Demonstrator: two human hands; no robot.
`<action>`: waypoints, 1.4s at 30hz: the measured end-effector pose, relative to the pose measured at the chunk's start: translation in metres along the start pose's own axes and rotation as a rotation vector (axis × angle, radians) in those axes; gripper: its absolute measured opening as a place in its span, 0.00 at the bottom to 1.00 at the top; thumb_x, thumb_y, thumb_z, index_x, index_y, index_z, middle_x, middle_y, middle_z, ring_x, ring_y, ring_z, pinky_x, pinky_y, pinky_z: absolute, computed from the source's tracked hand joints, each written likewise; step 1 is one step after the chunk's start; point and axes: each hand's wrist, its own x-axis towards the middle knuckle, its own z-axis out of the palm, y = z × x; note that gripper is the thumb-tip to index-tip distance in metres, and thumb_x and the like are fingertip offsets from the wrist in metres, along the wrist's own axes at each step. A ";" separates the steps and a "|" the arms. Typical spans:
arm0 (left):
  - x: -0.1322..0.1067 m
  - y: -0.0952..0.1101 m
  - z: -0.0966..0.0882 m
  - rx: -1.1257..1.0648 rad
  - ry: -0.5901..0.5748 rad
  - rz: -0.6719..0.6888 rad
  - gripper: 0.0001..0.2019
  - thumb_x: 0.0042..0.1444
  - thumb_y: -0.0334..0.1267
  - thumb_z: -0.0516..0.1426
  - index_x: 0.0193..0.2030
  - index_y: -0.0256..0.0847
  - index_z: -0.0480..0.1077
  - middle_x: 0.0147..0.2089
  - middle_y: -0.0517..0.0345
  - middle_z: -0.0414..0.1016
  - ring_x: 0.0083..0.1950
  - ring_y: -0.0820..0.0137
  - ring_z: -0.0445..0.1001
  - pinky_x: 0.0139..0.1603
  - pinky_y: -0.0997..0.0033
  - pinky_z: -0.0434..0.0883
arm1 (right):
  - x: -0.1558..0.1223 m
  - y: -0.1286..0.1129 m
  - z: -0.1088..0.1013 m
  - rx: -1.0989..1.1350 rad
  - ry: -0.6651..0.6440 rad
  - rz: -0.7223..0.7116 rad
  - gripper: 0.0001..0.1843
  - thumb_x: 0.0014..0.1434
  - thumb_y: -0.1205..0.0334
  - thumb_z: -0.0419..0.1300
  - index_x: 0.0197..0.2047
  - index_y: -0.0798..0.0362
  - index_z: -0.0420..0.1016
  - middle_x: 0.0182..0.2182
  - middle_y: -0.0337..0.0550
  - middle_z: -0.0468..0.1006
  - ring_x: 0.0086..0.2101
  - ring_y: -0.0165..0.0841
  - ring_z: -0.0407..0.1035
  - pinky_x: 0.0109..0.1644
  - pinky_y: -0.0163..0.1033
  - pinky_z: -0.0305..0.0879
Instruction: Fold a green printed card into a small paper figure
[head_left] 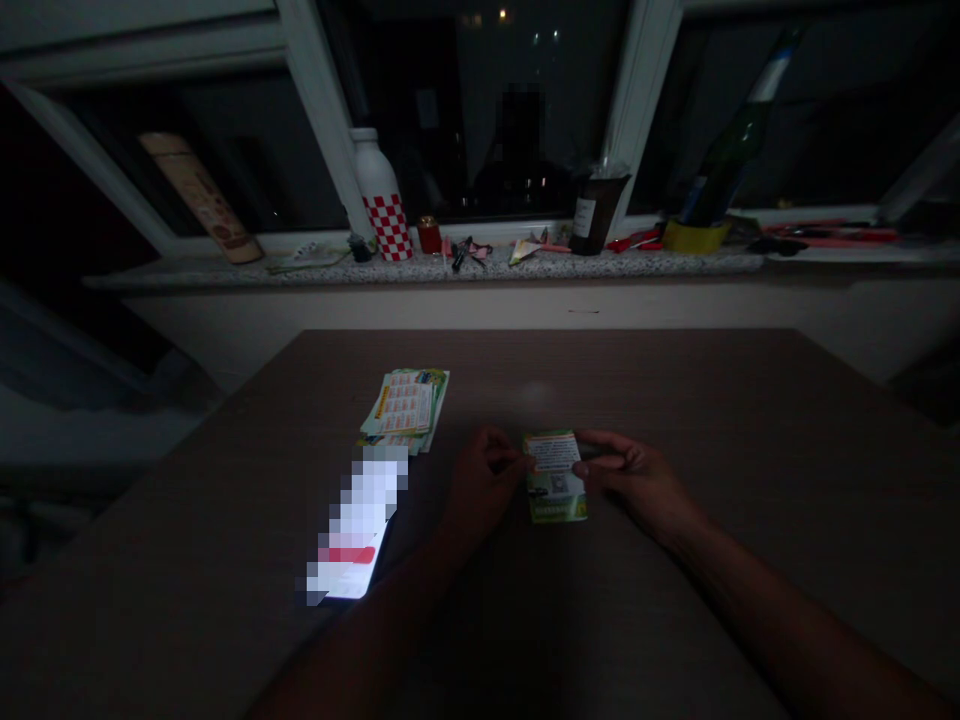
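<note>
A small green-and-white printed card (556,478), which looks like a scratch card, is held just over the table in front of me. Lines of text and a square code show on its face. My right hand (637,475) grips its right edge, thumb on the front and fingers behind. At the opposite edge, my left hand (491,475) pinches the card between thumb and fingertips. A pile of similar cards (405,410) with rows of orange print lies to the left. Below that pile rests a lit phone (352,580), its screen mostly blurred out.
The brown wooden table (675,380) meets the wall under a window. On the stone sill (300,270) stand a tan flask (202,200), a red-checked white bottle (382,200), a small red jar (429,236), a dark cup (594,212) and a green bottle (739,140). The room is dim.
</note>
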 end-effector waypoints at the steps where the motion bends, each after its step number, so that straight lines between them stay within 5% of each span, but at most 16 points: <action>1: 0.000 0.000 0.000 -0.006 0.001 0.001 0.12 0.48 0.36 0.62 0.32 0.41 0.60 0.27 0.62 0.75 0.31 0.69 0.75 0.31 0.74 0.68 | 0.000 0.000 0.000 -0.009 0.012 -0.001 0.30 0.41 0.59 0.72 0.48 0.55 0.71 0.26 0.42 0.83 0.25 0.34 0.75 0.34 0.40 0.70; 8: 0.003 -0.007 -0.001 0.100 0.002 -0.034 0.10 0.49 0.35 0.60 0.33 0.41 0.61 0.29 0.61 0.75 0.33 0.68 0.76 0.33 0.72 0.68 | 0.003 -0.002 -0.009 -0.236 0.049 -0.076 0.28 0.44 0.56 0.69 0.48 0.53 0.70 0.31 0.43 0.83 0.26 0.34 0.74 0.31 0.39 0.68; 12: 0.007 -0.016 -0.003 0.185 -0.044 -0.044 0.09 0.48 0.34 0.60 0.33 0.41 0.62 0.29 0.61 0.73 0.33 0.68 0.75 0.31 0.73 0.67 | 0.003 -0.002 -0.014 -0.408 0.125 -0.201 0.22 0.48 0.55 0.66 0.46 0.53 0.72 0.31 0.44 0.82 0.32 0.37 0.75 0.38 0.42 0.69; 23: 0.011 -0.021 -0.001 0.248 -0.096 -0.017 0.08 0.47 0.32 0.59 0.32 0.41 0.63 0.28 0.62 0.73 0.31 0.69 0.75 0.30 0.74 0.66 | 0.004 0.012 -0.006 -0.675 -0.096 -0.420 0.19 0.52 0.63 0.62 0.49 0.48 0.71 0.29 0.37 0.81 0.30 0.34 0.74 0.38 0.41 0.70; 42: 0.011 -0.020 -0.001 0.218 -0.080 -0.033 0.09 0.46 0.31 0.60 0.32 0.41 0.63 0.28 0.62 0.71 0.30 0.70 0.74 0.28 0.75 0.66 | 0.000 0.009 -0.015 -0.738 -0.168 -0.344 0.29 0.46 0.64 0.67 0.53 0.45 0.70 0.38 0.41 0.81 0.39 0.41 0.75 0.44 0.45 0.70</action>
